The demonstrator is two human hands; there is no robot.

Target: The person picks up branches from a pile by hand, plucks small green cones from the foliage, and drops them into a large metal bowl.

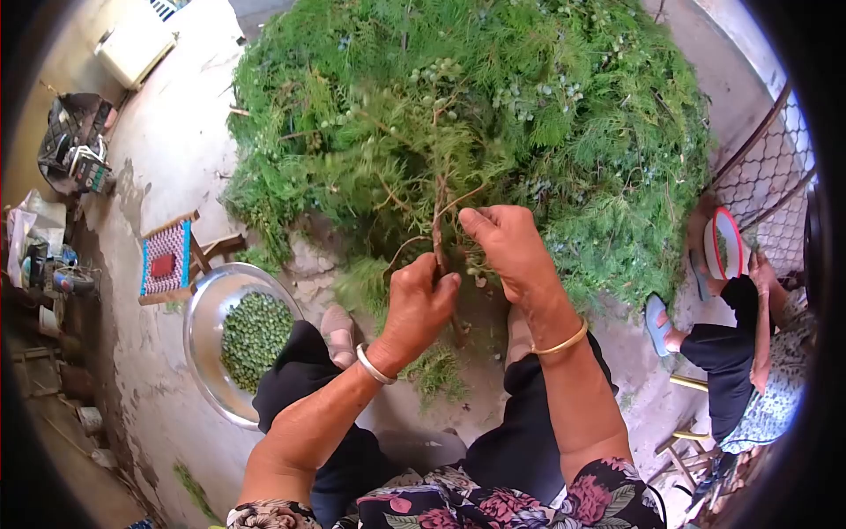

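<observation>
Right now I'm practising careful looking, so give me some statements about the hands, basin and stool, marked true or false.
1. The left hand grips a leafy branch by its stem. True.
2. The metal basin is on the person's right. False: it is on the left.
3. The small green cones lie in the basin. True.
4. The stool's woven seat has nothing on it. False: a red object lies there.
5. Both wrists are bare. False: each wears a bangle, silvery on the left, gold-coloured on the right.
</observation>
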